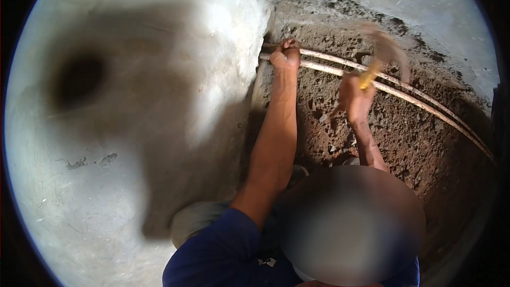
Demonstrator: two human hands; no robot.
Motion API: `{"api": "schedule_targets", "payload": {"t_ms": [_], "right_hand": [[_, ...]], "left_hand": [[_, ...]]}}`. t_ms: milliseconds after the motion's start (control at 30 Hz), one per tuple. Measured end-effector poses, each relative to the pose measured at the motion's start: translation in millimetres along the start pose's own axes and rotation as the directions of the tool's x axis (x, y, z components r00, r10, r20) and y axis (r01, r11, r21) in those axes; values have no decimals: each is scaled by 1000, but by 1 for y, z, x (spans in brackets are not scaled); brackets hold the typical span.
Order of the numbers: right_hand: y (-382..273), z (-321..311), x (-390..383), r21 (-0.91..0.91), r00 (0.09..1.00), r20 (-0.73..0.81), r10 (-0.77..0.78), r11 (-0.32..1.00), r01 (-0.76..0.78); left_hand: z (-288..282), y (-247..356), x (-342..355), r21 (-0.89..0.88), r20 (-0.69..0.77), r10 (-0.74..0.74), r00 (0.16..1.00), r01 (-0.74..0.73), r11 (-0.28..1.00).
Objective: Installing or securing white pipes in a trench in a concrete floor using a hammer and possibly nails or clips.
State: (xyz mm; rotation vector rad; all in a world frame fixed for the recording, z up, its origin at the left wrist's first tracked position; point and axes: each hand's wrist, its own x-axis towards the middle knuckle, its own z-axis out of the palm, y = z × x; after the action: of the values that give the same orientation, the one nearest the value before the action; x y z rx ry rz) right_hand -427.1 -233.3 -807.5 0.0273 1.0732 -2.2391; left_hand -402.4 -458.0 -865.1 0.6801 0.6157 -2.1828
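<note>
Two thin, whitish, speckled pipes (322,68) run side by side in a curve along rough brown earth or broken masonry. My left hand (286,54) lies over them near their left end, by the pale wall edge. Its fingers are closed; whether they grip the pipes or something small there is hidden. Just over the pipes, further right, my right hand (357,95) is wrapped around the yellow handle of a hammer (370,74). The hammer's raised head is smeared by motion, so its exact shape does not show.
A smooth pale plaster surface (122,180) fills the left side, with my dark shadow across it. Its chipped edge stands beside my left forearm. More grey plaster (425,0) bounds the rough brown ground (329,106) at the far side. A blurred oval covers the lower middle.
</note>
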Motion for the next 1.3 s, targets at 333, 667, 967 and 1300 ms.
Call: {"api": "schedule_targets", "payload": {"t_ms": [333,667,967,1300], "right_hand": [[24,-9,3,-668,991,-98,95,732,-136],[21,33,2,-833,992,-14,123,548,-80],[54,4,26,-971,958,-58,282,209,-120],[28,23,28,-951,964,-134,232,244,-191]], "left_hand": [[6,1,7,4,-24,-3,1000,3,1000],[9,7,-3,31,-61,96,994,-94,995],[6,-11,11,49,-126,68,990,-62,997],[12,-9,-1,-27,-80,72,994,-74,997]]}}
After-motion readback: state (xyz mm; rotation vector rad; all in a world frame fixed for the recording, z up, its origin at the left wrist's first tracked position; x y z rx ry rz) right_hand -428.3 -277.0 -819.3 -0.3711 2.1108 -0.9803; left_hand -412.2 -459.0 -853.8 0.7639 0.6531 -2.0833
